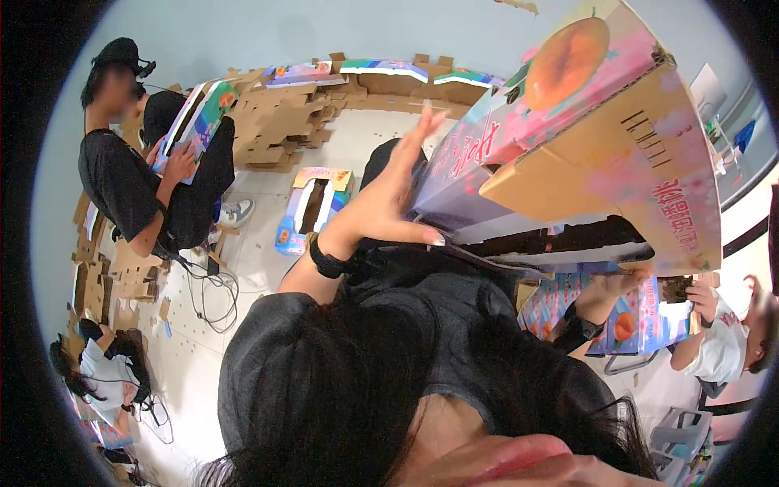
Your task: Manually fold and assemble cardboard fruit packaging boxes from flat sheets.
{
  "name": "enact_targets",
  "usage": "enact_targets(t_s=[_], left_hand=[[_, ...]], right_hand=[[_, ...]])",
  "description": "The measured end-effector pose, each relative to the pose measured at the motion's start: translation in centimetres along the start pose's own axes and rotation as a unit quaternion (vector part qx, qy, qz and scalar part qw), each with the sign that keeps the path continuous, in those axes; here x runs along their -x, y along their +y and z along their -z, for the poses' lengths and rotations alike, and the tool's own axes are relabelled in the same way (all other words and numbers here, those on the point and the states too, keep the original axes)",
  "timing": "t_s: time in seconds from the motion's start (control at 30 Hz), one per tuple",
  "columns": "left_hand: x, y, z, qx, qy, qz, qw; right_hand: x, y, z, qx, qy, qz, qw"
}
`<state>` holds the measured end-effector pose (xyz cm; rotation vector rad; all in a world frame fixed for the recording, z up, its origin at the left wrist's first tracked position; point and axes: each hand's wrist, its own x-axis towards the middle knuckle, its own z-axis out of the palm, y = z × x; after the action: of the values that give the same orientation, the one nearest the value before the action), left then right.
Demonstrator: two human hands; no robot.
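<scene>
A large fruit carton [560, 154], printed in pink, purple and orange, is tilted up in front of me. A long dark slot is cut in its near side, and a peach-coloured fruit shows on its upper panel. My left hand [381, 195] is at the carton's left side, fingers stretched out and apart, the thumb along its lower edge. My right hand [613, 292] grips the carton from below at its lower right edge; the fingers are partly hidden behind it. Dark bands circle both my wrists.
A similar carton [312, 207] stands on the pale floor. Flattened brown cardboard [276, 122] is stacked along the wall. At left, a person in black [122, 178] handles another carton; a person in white [714, 349] is close at right. Cables [213, 296] lie on the floor.
</scene>
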<state>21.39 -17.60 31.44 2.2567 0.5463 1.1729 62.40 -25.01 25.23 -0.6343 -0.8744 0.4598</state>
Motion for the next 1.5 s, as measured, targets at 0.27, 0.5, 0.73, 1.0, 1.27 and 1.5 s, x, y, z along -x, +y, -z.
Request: enact_targets(t_s=[0.27,0.5,0.73,1.0,1.27,1.5], left_hand=[[-1.5,5.4,1.2,0.131,0.099,-0.033,0.986],[-1.9,5.1,0.9,0.172,0.161,0.028,0.971],[-1.3,0.8,2.2,0.255,0.303,0.038,0.917],[-0.9,0.7,2.1,0.239,0.277,0.051,0.929],[1.4,-2.6,1.2,0.126,0.126,-0.004,0.984],[7.7,-6.0,-2.8,0.085,-0.053,0.243,0.965]], right_hand=[[2.1,-0.9,-3.0,0.0,-0.093,-0.005,0.996],[1.3,-1.6,-8.6,0.022,-0.037,0.022,0.999],[-0.5,2.1,-4.4,0.134,-0.42,-0.136,0.887],[2.4,4.3,-5.6,0.121,-0.384,-0.377,0.834],[2.4,5.5,-4.8,0.055,-0.292,-0.41,0.862],[2.5,7.0,-4.1,0.039,-0.272,-0.419,0.865]])
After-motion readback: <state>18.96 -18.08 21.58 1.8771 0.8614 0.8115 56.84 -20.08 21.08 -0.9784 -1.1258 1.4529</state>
